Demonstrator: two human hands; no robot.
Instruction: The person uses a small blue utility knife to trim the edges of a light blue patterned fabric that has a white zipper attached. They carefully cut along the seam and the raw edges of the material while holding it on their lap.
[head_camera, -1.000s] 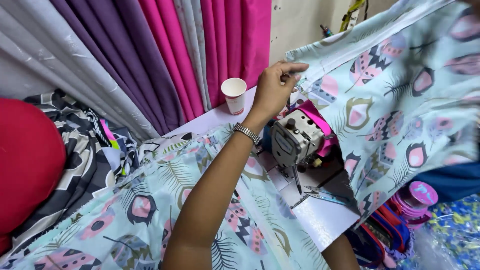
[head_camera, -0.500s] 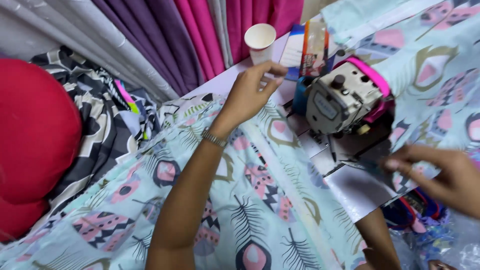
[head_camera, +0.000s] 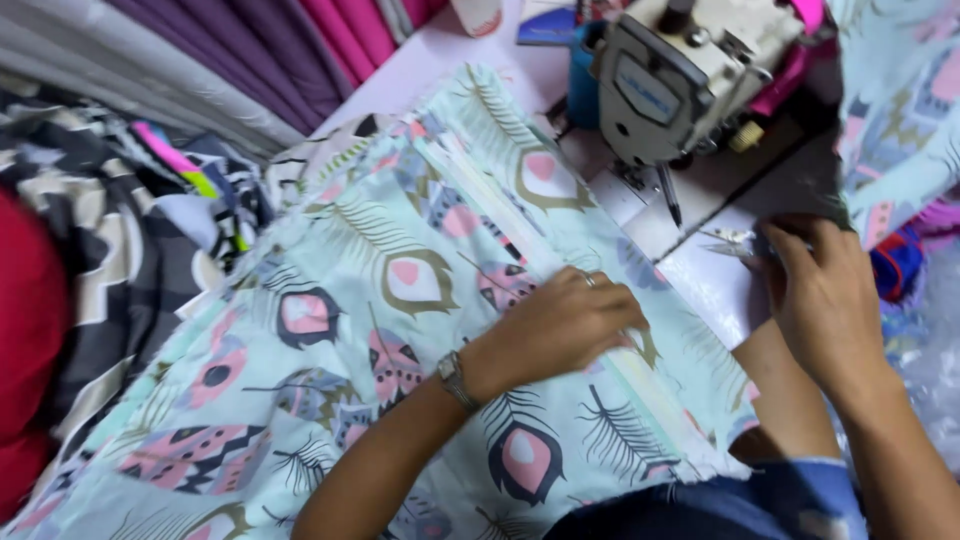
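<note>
The feather-print fabric (head_camera: 400, 330) lies on the table, at seven o'clock from the sewing machine (head_camera: 680, 80). The left hand (head_camera: 560, 325) presses it flat with curled fingers, probably to keep the folded edge aligned; the right hand (head_camera: 820, 290) pinches small snips (head_camera: 730, 240).

A printed cloth (head_camera: 400, 300) lies spread over the worktop (head_camera: 700, 280), running from the near left corner up toward the far middle. The left hand (head_camera: 560, 325) rests flat on the cloth, near its right edge, with a wristwatch (head_camera: 455, 378) on the wrist behind it. The sewing machine (head_camera: 690, 70) stands on the worktop at the far right, behind both hands, its needle (head_camera: 668, 195) pointing down just beyond the cloth's edge. The right hand (head_camera: 825, 300) lies to the right of the cloth, on the bare worktop, touching small snips (head_camera: 735, 240) in front of the machine. Folded fabrics (head_camera: 150, 230) are heaped to the left of the cloth, and hanging curtains (head_camera: 250, 60) sit behind them. A cup (head_camera: 478, 15) stands at the far edge, left of the machine.
</note>
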